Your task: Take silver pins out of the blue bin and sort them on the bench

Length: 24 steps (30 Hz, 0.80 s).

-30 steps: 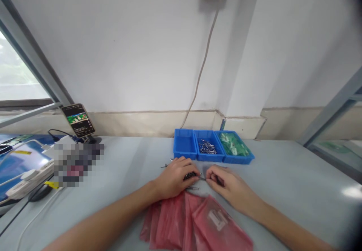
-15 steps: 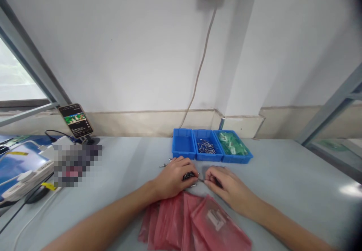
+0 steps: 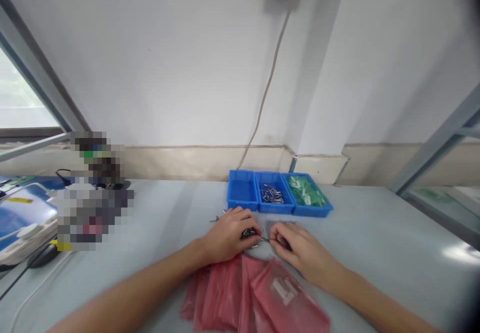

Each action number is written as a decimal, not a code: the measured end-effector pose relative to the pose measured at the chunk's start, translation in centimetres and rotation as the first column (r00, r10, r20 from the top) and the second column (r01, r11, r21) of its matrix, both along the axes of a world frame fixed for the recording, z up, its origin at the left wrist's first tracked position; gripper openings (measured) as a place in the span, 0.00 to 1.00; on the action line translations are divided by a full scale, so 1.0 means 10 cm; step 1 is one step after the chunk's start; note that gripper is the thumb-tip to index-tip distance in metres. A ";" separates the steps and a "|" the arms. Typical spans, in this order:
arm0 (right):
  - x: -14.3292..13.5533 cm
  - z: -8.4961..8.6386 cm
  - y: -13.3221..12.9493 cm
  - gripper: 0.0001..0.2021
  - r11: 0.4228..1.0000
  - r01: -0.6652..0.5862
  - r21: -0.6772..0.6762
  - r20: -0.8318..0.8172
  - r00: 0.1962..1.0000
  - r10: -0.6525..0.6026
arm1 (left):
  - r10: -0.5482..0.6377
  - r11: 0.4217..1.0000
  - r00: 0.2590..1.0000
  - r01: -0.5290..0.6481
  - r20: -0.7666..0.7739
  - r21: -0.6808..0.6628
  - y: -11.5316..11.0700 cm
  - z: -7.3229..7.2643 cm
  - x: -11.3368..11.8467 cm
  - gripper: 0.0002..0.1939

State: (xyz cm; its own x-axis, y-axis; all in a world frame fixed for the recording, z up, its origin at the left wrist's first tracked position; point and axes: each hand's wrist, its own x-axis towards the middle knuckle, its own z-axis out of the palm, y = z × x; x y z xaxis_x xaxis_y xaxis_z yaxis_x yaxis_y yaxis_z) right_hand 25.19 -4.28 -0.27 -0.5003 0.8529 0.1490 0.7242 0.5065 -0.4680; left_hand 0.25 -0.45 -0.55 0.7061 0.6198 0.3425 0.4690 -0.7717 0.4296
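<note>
My left hand [image 3: 232,234] curls over a small pile of dark and silvery metal pieces [image 3: 249,233] on the table, fingers bent round them. Just right of it, my right hand [image 3: 296,248] has thumb and index finger pinched on a thin metal piece [image 3: 265,239] that points toward the pile. Its other fingers are folded in, and what lies under them is hidden. Several pink plastic bags [image 3: 225,293] overlap in front of both hands. The rightmost pink bag [image 3: 288,305] has small pale pieces showing inside.
Three blue trays stand behind the hands: a bare one [image 3: 243,190], one with metal pins [image 3: 273,194], and one with green bags [image 3: 308,191]. A pixelated area, cables and a power strip [image 3: 28,243] are at the left. A white wall [image 3: 187,73] rises behind.
The view has shifted slightly. Both hands keep nearly the same pose, with my right hand's fingers a little more closed. The phone area at the left is now pixelated.
</note>
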 end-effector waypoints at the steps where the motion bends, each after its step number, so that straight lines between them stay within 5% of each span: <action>1: 0.00 0.00 0.00 0.07 1.000 -0.003 0.000 0.003 1.000 0.003 | 0.001 1.000 1.000 -0.001 0.000 -0.001 0.00 0.00 0.00 0.05; 24: 0.01 -0.03 0.02 0.05 0.996 0.053 -0.068 -0.050 0.997 -0.057 | -0.007 1.000 1.000 0.007 -0.006 0.009 0.01 -0.03 0.00 0.06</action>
State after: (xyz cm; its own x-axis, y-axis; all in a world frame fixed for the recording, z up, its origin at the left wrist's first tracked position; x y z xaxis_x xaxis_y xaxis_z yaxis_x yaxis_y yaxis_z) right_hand 25.25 -4.03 -0.53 -0.4453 0.8879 0.1157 0.7243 0.4332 -0.5365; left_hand 0.23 -0.32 -0.89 0.7124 0.6118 0.3437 0.4661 -0.7787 0.4200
